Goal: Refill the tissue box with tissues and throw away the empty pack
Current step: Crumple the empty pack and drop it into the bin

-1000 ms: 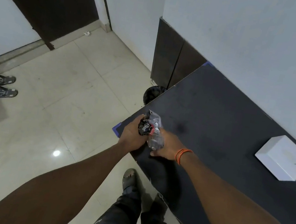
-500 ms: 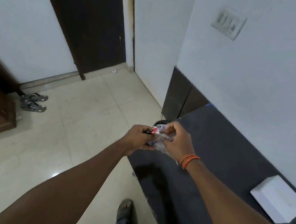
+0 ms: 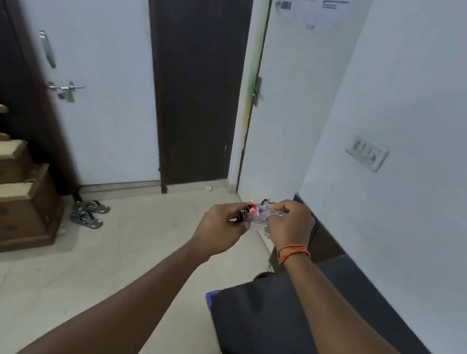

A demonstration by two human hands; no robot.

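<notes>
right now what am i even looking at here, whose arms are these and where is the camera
The camera is worn on a person's head and looks forward and down, so the two bare arms reaching out from the bottom of the picture are that person's own. There is no machine here.

The left hand and the right hand are both closed on a crumpled clear plastic pack with red and black print, held up in the air between them. The right wrist has an orange thread band.

Below the right arm is a dark table. A white corner at the bottom right edge may be the tissue box, but too little shows to tell. Ahead are a tiled floor, a dark door, a pair of sandals and a wooden cabinet.
</notes>
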